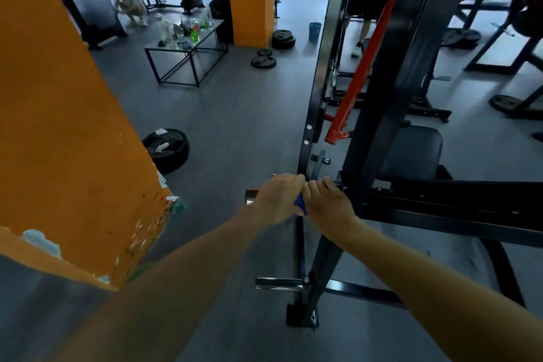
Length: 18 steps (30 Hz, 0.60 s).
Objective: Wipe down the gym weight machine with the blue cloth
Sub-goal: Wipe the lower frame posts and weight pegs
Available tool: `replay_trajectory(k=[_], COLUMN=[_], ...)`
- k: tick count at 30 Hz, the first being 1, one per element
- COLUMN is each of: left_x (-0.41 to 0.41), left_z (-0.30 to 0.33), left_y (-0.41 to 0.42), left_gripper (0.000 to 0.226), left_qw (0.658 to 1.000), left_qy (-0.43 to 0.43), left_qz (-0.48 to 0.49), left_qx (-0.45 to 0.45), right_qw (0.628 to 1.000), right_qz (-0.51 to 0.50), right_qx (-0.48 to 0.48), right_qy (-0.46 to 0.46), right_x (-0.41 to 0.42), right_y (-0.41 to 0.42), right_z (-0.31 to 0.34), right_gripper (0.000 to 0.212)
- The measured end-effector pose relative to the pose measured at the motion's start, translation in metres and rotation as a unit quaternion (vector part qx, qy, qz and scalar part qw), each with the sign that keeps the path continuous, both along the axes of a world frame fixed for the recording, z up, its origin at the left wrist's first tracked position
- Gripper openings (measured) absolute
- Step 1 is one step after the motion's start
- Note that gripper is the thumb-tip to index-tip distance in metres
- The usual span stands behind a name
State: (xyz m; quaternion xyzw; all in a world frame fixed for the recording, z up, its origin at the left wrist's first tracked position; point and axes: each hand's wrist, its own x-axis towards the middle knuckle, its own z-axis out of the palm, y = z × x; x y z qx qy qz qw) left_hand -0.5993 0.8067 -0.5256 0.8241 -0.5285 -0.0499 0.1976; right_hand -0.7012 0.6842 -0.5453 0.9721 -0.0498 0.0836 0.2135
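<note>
both bare forearms reach in from the bottom edge and meet at a chrome peg (252, 196) sticking out of the black weight machine (379, 114). the left hand (277, 200) has its fingers curled over the peg; the right hand (327, 200) is curled beside it, knuckles touching. the blue cloth (300, 204) shows only as a small strip pinched between the two hands, so which hand really has hold of it is hard to tell. a second chrome peg (279, 283) juts out lower down the same upright. an orange pillar (67, 132) crowds the left side, its paint chipped. a black weight plate (167, 150) lies on the grey floor beside it. right of the frame sits a black padded seat (414, 153). farther off stand a glass-topped table (188, 47) cluttered with bottles, a blue bucket (314, 31), and a dog (127, 1), blurred.
</note>
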Motion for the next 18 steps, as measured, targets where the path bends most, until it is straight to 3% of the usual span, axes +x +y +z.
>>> replay_trajectory(k=[5, 13, 18], left_x=[0.002, 0.028, 0.024], left_z=[-0.002, 0.000, 0.009], left_y=[0.010, 0.065, 0.060], left_gripper=[0.045, 0.046, 0.045], left_qw=[0.999, 0.992, 0.991], left_qy=[0.034, 0.024, 0.002], left_qz=[0.014, 0.110, 0.111], left_qx=[0.016, 0.053, 0.077], right_qw=[0.999, 0.985, 0.987], right_qz=[0.010, 0.019, 0.052], right_qx=[-0.018, 0.152, 0.144], right_qy=[0.024, 0.077, 0.050], right_x=[0.009, 0.049, 0.047], right_y=[0.001, 0.060, 0.050], right_z=[-0.001, 0.003, -0.003], right_gripper=[0.038, 0.054, 0.049])
